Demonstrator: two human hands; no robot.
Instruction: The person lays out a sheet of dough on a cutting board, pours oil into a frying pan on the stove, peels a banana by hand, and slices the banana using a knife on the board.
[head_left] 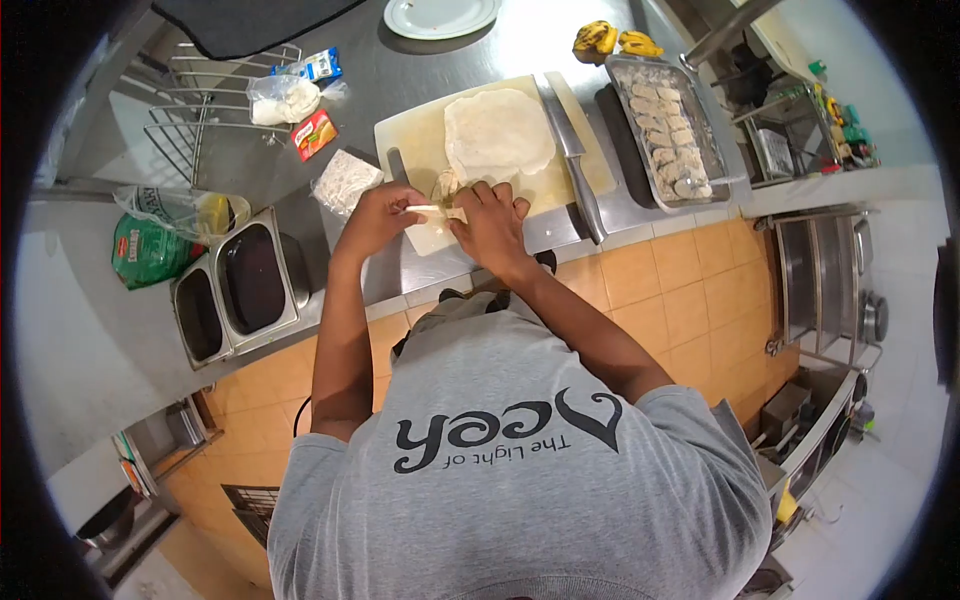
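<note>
My left hand [382,218] is closed around the end of a small pale roll of wrapper [426,209] at the near left edge of the white cutting board [413,130]. On the other end of this roll, the curled fingers of my right hand [490,222] press down, partly covering it. Just beyond my hands is a small brownish-yellow piece [446,184], too small to name. A round, flat wrapper sheet [500,132] lies on the board. Left of the board, close to my left hand, sits a plastic-wrapped stack of pale sheets [347,182].
A large knife [578,180] rests along the board's right side, handle toward me. Further right is a metal tray [722,150] of coated pieces. Bananas [597,38] and a white plate [440,17] stand behind; metal containers [290,270] and a wire rack [200,105] are left.
</note>
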